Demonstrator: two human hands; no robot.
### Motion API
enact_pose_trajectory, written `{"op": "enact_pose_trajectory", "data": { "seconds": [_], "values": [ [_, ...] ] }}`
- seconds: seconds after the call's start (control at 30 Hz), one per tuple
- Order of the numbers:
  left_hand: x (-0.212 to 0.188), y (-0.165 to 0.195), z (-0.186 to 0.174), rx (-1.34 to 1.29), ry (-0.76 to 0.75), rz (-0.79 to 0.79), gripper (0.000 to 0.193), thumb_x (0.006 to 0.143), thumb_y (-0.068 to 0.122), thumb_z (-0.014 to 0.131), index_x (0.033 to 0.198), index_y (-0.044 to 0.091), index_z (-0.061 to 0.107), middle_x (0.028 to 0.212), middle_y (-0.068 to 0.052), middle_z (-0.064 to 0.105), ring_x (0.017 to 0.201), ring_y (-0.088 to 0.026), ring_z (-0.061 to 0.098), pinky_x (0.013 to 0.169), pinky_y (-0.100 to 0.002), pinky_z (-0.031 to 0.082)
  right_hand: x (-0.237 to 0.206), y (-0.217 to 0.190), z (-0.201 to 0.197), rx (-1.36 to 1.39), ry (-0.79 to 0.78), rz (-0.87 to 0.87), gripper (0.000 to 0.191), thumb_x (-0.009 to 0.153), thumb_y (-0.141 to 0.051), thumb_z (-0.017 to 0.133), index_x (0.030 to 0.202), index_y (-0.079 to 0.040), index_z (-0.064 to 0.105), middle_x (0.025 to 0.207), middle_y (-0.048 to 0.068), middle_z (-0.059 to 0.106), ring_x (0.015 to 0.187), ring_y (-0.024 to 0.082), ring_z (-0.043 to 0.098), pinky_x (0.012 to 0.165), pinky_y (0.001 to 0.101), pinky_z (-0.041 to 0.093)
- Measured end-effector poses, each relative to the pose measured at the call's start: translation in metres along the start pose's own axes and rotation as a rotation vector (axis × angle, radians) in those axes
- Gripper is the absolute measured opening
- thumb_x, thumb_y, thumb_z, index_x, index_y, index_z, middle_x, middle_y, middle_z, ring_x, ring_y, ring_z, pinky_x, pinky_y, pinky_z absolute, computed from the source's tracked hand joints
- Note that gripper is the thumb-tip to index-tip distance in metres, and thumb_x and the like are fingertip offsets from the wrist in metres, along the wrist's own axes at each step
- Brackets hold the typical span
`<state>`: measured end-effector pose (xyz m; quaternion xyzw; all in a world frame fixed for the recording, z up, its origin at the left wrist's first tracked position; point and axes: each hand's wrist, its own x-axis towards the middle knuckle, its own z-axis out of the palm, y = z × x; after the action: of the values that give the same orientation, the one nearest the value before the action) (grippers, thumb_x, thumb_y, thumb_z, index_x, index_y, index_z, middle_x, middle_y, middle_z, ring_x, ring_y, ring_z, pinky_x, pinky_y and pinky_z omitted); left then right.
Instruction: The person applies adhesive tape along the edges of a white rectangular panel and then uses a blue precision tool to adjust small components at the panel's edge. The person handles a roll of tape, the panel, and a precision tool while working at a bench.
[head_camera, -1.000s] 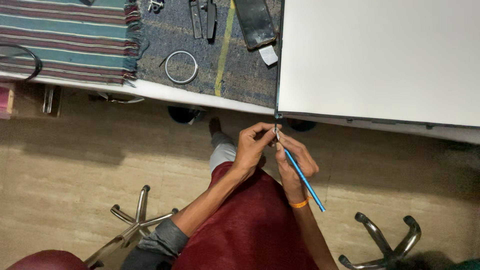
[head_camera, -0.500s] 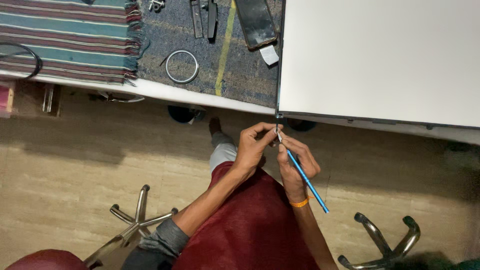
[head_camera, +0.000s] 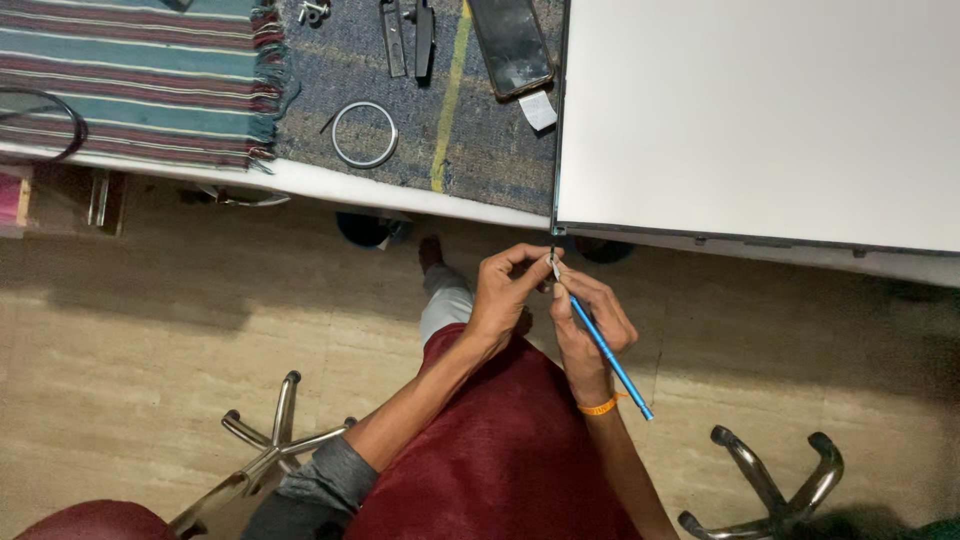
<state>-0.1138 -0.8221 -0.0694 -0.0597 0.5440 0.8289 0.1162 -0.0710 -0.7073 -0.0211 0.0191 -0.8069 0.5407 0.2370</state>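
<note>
- Pale wood-look floor (head_camera: 150, 350) fills the lower view, with chrome chair legs (head_camera: 270, 440) at the left and another chair base (head_camera: 770, 480) at the right.
- Nearest the camera, a dark red garment (head_camera: 490, 460) covers the person's lap, and a grey sleeve (head_camera: 320, 480) shows on the left arm.
- Right hand (head_camera: 590, 320), orange band (head_camera: 600, 405) at the wrist, grips a thin blue tool (head_camera: 610, 355) like a pen, its tip angled up toward the panel's corner.
- Left hand (head_camera: 500, 295) is curled, thumb and forefinger pinched on a small pale piece (head_camera: 553, 265) right at the tool's tip, just below the table edge.
- Just above them, a big white panel (head_camera: 760, 120) lies flat on the table, its lower left corner directly over the fingers.
- Left of the panel, on a blue-grey mat (head_camera: 460, 130): a metal ring (head_camera: 364, 134), a dark phone-like slab (head_camera: 510, 45), and small metal tools (head_camera: 405, 35).
- Far left, a striped fringed cloth (head_camera: 130, 80) covers the tabletop.
</note>
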Motion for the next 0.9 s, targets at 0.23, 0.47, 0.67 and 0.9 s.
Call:
{"op": "enact_pose_trajectory", "data": {
  "seconds": [0.23, 0.47, 0.67, 0.9],
  "values": [
    [0.001, 0.002, -0.004, 0.022, -0.012, 0.002, 0.020, 0.098, 0.012, 0.072, 0.112, -0.001, 0.076, 0.096, -0.006, 0.075, 0.081, -0.010, 0.065, 0.071, -0.026, 0.055, -0.005, 0.009, 0.002, -0.047, -0.015, -0.021, 0.017, 0.099, -0.013, 0.072, 0.112, -0.001, 0.074, 0.114, 0.014, 0.076, 0.092, 0.017, 0.077, 0.075, 0.0271, 0.064],
    [-0.001, 0.005, -0.004, 0.057, -0.011, -0.017, 0.020, 0.097, 0.013, 0.071, 0.112, 0.001, 0.077, 0.101, -0.005, 0.076, 0.083, -0.009, 0.065, 0.072, -0.025, 0.054, -0.012, 0.025, 0.007, -0.013, 0.006, -0.073, 0.017, 0.101, -0.013, 0.072, 0.114, -0.002, 0.074, 0.117, 0.016, 0.075, 0.101, 0.020, 0.076, 0.083, 0.0297, 0.066],
    [-0.002, 0.005, -0.002, 0.051, -0.016, -0.010, 0.020, 0.097, 0.014, 0.072, 0.111, 0.001, 0.077, 0.099, -0.005, 0.076, 0.086, -0.009, 0.066, 0.071, -0.025, 0.053, -0.016, 0.028, 0.005, 0.014, 0.029, -0.038, 0.018, 0.101, -0.014, 0.072, 0.114, -0.002, 0.073, 0.118, 0.016, 0.074, 0.107, 0.022, 0.075, 0.087, 0.0313, 0.064],
    [-0.005, 0.001, -0.004, 0.002, -0.032, -0.002, 0.020, 0.100, 0.015, 0.070, 0.113, 0.001, 0.075, 0.097, -0.004, 0.075, 0.086, -0.009, 0.066, 0.075, -0.025, 0.054, -0.017, 0.029, -0.001, -0.029, 0.047, -0.069, 0.027, 0.108, -0.030, 0.064, 0.115, -0.004, 0.069, 0.113, 0.013, 0.073, 0.101, 0.022, 0.072, 0.086, 0.0318, 0.061]
  ]
}}
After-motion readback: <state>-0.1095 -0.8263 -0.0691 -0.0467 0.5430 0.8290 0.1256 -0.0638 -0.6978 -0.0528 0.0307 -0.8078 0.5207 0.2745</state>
